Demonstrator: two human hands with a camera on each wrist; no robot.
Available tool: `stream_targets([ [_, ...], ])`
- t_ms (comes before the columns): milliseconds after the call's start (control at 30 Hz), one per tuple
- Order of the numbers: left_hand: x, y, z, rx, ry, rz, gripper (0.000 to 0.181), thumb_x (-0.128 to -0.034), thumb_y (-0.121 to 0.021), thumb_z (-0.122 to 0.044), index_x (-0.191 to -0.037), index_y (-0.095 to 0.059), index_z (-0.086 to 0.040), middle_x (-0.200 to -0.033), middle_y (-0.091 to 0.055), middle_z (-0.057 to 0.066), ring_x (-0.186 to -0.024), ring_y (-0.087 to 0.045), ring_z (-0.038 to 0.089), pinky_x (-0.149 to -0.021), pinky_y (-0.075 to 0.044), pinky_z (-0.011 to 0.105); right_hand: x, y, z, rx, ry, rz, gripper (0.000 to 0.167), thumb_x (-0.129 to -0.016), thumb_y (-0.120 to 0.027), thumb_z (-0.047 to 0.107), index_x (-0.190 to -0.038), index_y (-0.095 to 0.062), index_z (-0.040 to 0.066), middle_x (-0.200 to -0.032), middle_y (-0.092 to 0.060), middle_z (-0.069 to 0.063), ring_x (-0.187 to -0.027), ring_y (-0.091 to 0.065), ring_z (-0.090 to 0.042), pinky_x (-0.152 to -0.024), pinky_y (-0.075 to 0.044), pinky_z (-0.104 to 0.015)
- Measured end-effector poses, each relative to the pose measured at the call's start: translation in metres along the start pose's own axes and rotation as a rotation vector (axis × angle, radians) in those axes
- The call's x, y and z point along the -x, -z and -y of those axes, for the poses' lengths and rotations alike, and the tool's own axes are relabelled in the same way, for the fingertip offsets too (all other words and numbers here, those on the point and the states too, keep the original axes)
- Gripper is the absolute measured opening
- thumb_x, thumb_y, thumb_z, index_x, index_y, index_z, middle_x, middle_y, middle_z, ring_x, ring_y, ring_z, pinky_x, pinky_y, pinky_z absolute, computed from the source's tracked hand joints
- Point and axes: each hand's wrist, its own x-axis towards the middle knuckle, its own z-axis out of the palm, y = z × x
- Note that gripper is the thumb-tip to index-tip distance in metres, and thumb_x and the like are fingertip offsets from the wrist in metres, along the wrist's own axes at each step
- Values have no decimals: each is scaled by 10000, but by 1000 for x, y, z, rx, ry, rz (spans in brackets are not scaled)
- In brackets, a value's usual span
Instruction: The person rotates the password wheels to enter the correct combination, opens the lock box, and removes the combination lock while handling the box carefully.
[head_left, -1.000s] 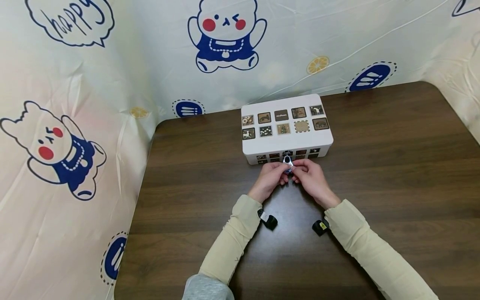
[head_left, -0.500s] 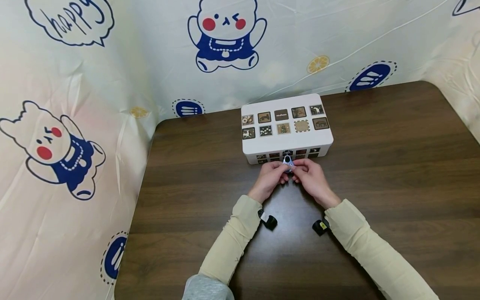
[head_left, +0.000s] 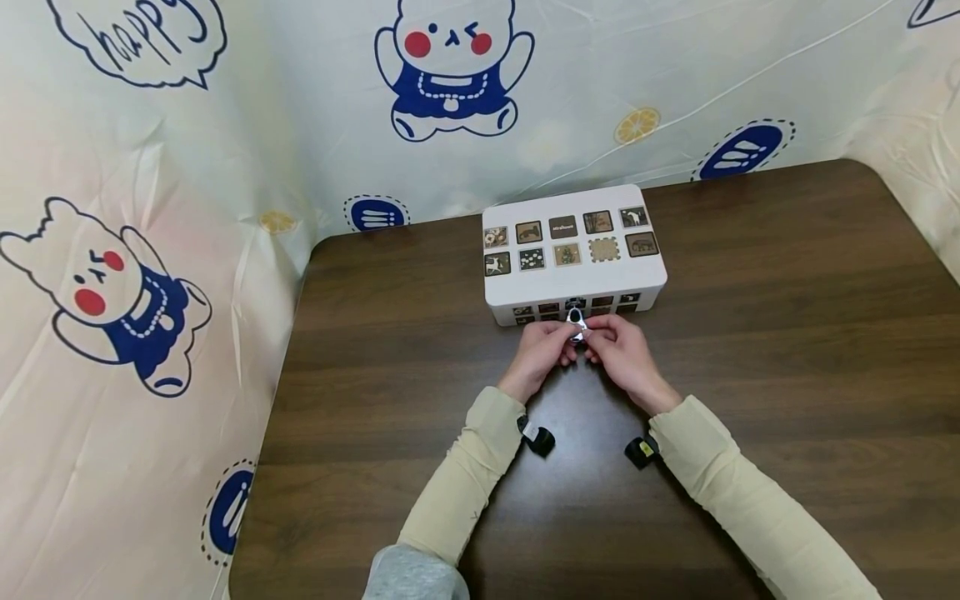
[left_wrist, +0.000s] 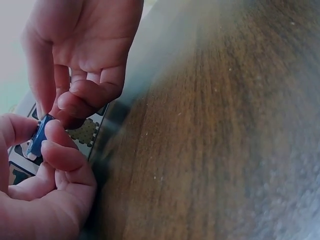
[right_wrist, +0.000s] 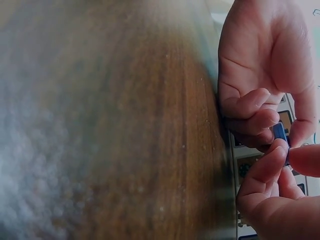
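In the head view, a small shiny padlock-like piece [head_left: 577,318] is at the front of a white box [head_left: 525,287] with small pictures on its lid. My left hand [head_left: 536,357] pinches it from the left and my right hand [head_left: 624,358] from the right, fingertips nearly meeting. The left wrist view shows its dark blue body [left_wrist: 38,139] between thumb and fingers of both hands. In the right wrist view the same blue body [right_wrist: 280,131] is partly covered by fingertips. Whether its shackle passes through the box's latch I cannot tell.
The box stands shut near the back edge of a dark wooden table [head_left: 375,350]. Behind and to the left hangs a pale curtain [head_left: 322,100] with cartoon prints. A black wrist camera sits at each cuff.
The view has shifted very slightly. Both hands stay in the same place with the small piece between them, and its face looks a little less blue than half a second ago.
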Motion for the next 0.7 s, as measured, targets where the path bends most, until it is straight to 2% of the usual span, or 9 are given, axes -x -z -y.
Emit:
stream_targets([
  [367,-1,4,-1,56,18,17,201,-903,-586,-118,-957,-670,57,-637,-577,7,-508,-520,69,-477,-412,171,1,-1,1,-7,9,-5,290,-977,-510,62,-1200,-523,-124,-1035,-635,-302,-676,-590,-63,-635,-517,-200],
  [567,1,4,-1,22,-12,38,235,-915,-588,-108,-1008,-663,94,-692,-591,21,-525,-523,68,-489,-416,173,1,-1,0,-6,4,-9,289,-978,-513,67,-1197,-526,-121,-1027,-635,-298,-665,-586,-46,-632,-512,-193],
  [700,1,3,-1,-15,-31,30,250,-917,-583,-106,-1015,-664,109,-677,-589,17,-515,-520,63,-484,-417,169,1,0,0,0,-1,-3,288,-982,-506,70,-1202,-523,-116,-1044,-630,-307,-669,-584,-44,-641,-516,-195],
])
